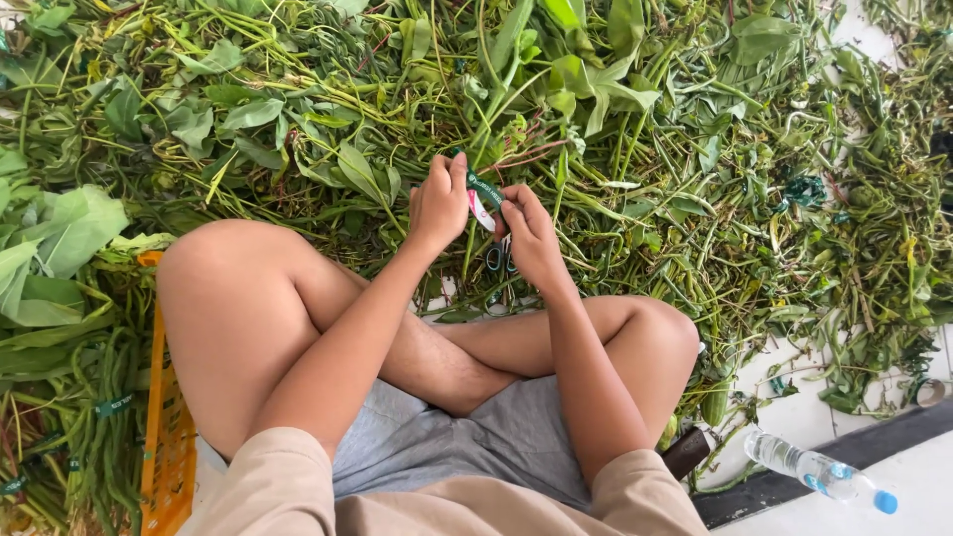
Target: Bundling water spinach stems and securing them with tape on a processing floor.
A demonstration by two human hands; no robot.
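- Above your crossed legs, you are bringing both hands together over the heap of green stems and leaves (596, 129) covering the floor.
- Your left hand (440, 203) is pinching one end of a green and white band (483, 199), fingers closed on it.
- Your right hand (531, 236) is gripping the other end of that band; a pair of scissors (499, 258) is hanging just below it, touching the fingers.
- Beside your left knee, an orange crate (164, 437) is standing against bundled greens.
- Near your right knee, a clear water bottle (819, 471) is lying on the floor.
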